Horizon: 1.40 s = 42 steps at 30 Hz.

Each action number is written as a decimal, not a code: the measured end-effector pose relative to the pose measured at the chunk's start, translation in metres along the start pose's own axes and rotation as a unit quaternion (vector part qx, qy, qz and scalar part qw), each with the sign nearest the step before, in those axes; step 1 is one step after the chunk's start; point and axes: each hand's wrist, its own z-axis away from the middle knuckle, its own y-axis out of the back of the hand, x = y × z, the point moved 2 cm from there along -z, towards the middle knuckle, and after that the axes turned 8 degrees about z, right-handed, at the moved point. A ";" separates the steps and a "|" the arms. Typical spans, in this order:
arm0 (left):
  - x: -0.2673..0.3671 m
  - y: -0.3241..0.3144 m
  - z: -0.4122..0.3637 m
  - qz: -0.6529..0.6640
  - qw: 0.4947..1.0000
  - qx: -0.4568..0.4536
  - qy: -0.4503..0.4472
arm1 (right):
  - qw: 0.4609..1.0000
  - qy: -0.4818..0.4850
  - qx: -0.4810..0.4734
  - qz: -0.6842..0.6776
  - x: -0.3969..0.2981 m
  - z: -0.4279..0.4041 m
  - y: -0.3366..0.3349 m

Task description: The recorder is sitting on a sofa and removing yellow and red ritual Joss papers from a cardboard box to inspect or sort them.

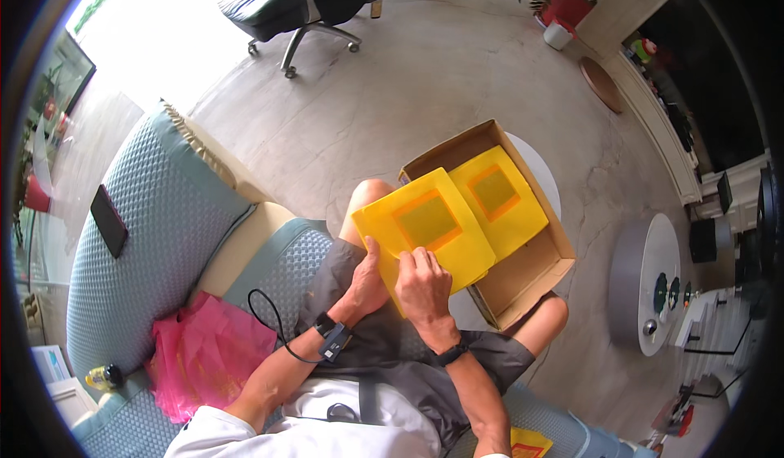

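My left hand grips the left edge of a stack of yellow paper sheets, thumb on top. Each visible top sheet bears an orange-framed, darker square. My right hand rests on the near edge of the same stack, its fingers curled in, pinching at the top sheet. The stack's right part overlaps a second stack of yellow sheets inside an open cardboard box. That box sits tilted by my knees, partly over a round white surface.
A pink plastic bag and a bottle lie at left on the sofa; a phone rests on its cushion. More yellow paper lies at lower right. Beyond stand an office chair and a round table.
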 end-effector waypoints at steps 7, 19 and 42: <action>-0.003 0.004 0.001 0.001 1.000 0.008 -0.002 | 0.999 -0.020 -0.029 -0.006 -0.014 -0.004 0.006; -0.004 -0.005 0.004 0.024 0.999 -0.031 0.004 | 0.996 -0.009 -0.079 0.027 -0.019 -0.002 0.002; -0.002 -0.008 0.013 0.027 0.997 0.003 0.072 | 0.994 -0.006 -0.108 -0.025 -0.023 0.005 0.004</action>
